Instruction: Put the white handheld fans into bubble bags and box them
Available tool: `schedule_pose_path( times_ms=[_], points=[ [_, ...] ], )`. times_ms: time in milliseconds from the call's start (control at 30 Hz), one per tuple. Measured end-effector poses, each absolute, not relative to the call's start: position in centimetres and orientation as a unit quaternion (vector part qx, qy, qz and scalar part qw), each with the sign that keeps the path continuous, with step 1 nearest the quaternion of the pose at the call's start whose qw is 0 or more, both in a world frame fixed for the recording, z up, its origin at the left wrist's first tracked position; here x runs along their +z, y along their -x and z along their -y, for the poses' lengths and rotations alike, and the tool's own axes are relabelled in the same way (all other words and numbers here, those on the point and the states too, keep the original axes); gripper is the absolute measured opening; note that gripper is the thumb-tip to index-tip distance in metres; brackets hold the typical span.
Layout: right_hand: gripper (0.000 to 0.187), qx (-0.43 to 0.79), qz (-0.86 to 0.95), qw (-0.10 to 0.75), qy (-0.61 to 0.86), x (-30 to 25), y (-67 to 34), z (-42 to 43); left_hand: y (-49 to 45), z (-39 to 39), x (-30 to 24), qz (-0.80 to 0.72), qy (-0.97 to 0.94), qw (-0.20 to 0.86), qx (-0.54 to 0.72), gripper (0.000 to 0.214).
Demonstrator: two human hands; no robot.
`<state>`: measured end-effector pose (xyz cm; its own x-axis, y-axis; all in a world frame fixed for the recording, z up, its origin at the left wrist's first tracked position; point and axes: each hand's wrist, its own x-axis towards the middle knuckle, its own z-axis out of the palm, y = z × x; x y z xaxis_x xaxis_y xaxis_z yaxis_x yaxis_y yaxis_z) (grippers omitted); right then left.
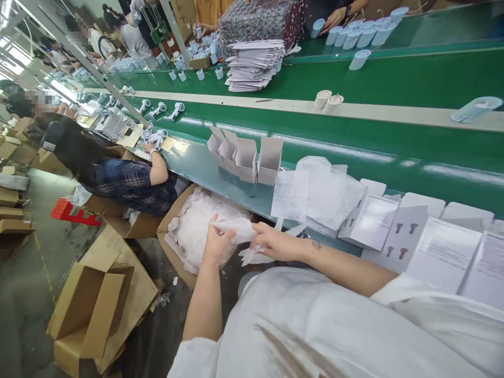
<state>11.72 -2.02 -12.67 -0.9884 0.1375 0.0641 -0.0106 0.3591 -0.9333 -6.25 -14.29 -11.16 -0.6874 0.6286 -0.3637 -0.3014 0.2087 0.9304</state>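
Both my hands are down beside the workbench, over an open cardboard box (173, 252) filled with clear plastic bags (197, 226). My left hand (216, 242) is closed on one thin plastic bag (236, 227) that it pulls up from the heap. My right hand (271, 242) pinches the same bag at its other end, with crumpled film (252, 256) hanging under it. On the bench just beyond lie several bubble-wrap bags (315, 194).
Several open white cartons (248, 157) stand on the grey bench edge. Printed leaflets and flat boxes (409, 236) lie to the right. A green conveyor (394, 79) carries white cylinders. A seated person (126, 178) works to the left. Brown cartons (94, 310) sit on the floor.
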Motion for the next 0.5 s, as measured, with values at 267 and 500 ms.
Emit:
schedule_pose_path(
  times_ms=[267,500],
  points=[
    [0.031,0.828,0.543,0.067,0.125,-10.6,-13.5,-0.1,5.8,15.2,-8.9,-0.702,-0.343,0.236,0.578,0.028],
    [0.027,0.754,0.616,0.186,0.131,-8.3,-11.2,1.9,5.7,13.6,-7.6,-0.585,-0.439,0.441,0.52,0.071]
  ],
)
